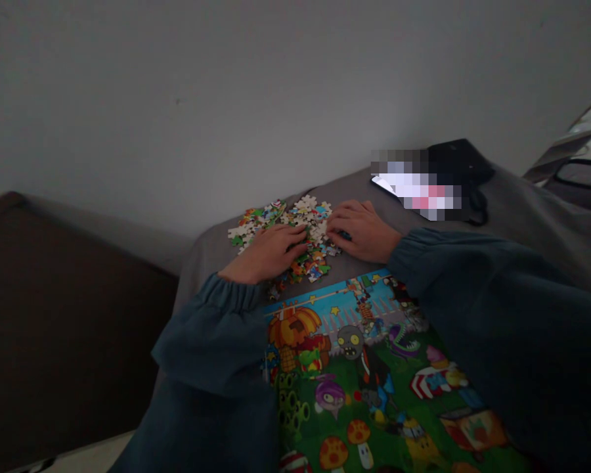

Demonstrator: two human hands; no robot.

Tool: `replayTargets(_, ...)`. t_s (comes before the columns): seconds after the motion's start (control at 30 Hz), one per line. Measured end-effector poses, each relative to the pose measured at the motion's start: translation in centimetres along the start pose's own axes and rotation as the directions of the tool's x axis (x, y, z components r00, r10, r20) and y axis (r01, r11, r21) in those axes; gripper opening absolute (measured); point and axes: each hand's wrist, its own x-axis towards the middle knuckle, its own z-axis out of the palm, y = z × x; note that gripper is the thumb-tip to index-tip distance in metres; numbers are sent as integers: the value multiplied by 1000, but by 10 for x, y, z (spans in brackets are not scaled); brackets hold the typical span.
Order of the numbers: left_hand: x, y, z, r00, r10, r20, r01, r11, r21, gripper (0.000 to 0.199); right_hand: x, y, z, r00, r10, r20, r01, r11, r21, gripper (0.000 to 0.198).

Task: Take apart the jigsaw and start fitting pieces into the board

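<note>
A heap of loose jigsaw puzzle pieces (309, 205) lies on the grey cloth, some with pale backs up, others showing colourful print. My left hand (270, 251) rests over the left part of the heap, its fingers stretched out and the thumb apart. From the right, my right hand (359, 230) reaches in with curled fingers. A small dark bluish puzzle piece (344, 234) shows within its grip, and the fingertips touch the heap's right side. Nearer to me lies a printed cartoon picture sheet (345, 368) with zombies, mushrooms and a pumpkin; my sleeves overlap its sides.
A lit phone (398, 187), partly pixelated, lies at the back right against a black case-like object (460, 161). The grey cloth-covered surface (207, 253) meets a plain wall (226, 98) behind. A dark brown panel (69, 315) stands at the left.
</note>
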Motion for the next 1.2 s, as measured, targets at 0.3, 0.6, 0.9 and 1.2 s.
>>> replayTargets(0.3, -15, 2, -27, 971, -211, 114, 209, 977, 37, 37, -1, 0, 3, 991, 122, 60, -122, 992, -7, 37)
replayTargets(0.6, 7, 36, 11, 968, -102, -228, 109, 994, 18, 33, 3, 8, 7, 988, 152, 28, -154, 959, 236, 29)
replayTargets(0.9, 6, 40, 11, 961, -158, -226, 166, 986, 18, 29, 2, 6, 4, 954, 241, -178, -223, 968, 113, 23)
replayTargets(1.2, 5, 37, 6, 963, -183, -199, 193, 981, 31, 27, 3, 12, 9, 934, 306, -181, -292, 951, 103, 24)
